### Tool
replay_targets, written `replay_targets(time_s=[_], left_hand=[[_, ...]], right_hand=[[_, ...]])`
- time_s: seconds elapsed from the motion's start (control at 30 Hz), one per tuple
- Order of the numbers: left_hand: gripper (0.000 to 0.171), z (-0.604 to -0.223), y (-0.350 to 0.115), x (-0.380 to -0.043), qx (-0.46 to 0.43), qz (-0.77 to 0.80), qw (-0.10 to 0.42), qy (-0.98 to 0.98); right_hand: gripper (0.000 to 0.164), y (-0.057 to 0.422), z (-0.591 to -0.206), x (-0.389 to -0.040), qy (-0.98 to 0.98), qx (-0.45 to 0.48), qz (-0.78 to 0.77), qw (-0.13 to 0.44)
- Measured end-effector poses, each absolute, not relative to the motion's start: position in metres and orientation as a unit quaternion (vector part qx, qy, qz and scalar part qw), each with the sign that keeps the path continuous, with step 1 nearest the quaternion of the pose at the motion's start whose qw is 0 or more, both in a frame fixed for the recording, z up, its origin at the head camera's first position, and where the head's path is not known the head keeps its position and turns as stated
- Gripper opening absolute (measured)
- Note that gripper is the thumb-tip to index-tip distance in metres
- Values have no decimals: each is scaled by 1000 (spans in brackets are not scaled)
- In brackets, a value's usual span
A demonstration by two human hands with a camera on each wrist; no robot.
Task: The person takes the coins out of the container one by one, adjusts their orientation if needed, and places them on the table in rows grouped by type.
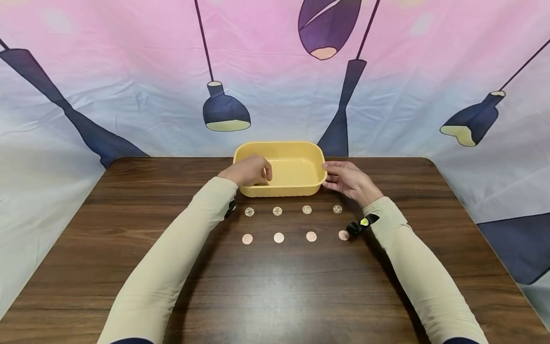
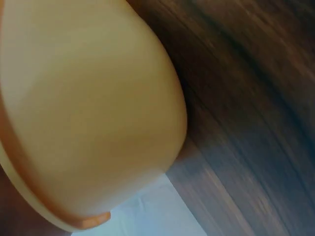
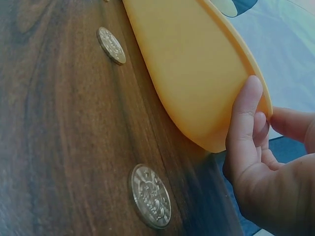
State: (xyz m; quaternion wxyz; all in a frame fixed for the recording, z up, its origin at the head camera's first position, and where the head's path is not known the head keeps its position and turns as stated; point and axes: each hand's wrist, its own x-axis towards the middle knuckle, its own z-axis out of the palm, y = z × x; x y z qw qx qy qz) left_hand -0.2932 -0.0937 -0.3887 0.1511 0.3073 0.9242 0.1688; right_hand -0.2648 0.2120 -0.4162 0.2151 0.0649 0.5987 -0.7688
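A yellow oblong plastic basin stands at the table's far edge. My left hand reaches over its left side with bent fingers inside; whether they hold anything is hidden. The left wrist view is mostly filled by the basin's outer wall. At the right end, my right hand grips the basin by its rim, as the right wrist view shows with the fingers against the wall. In front lie two rows of coins, the near row copper-toned and the far row silvery-gold.
The brown wooden table carries the coins and the basin. Directly behind it hangs a printed cloth with lamp drawings. A black wrist strap on my right arm overlaps the nearest right-hand coin.
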Motion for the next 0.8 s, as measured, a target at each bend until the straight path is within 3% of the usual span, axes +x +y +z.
replay_targets(time_s=[0.5,0.63,0.8], left_hand=[[21,-402,-60,-306,351,224,188,889],[25,-405,-59,-309,395,247,201,862],[27,-406,-60,-313,482,254,257,798]], right_hand=[[15,214,-417,-264,593,62,-775,210],[12,212,-417,-265,595,63,-774,209],[10,207,-417,-266,598,61,-771,211]])
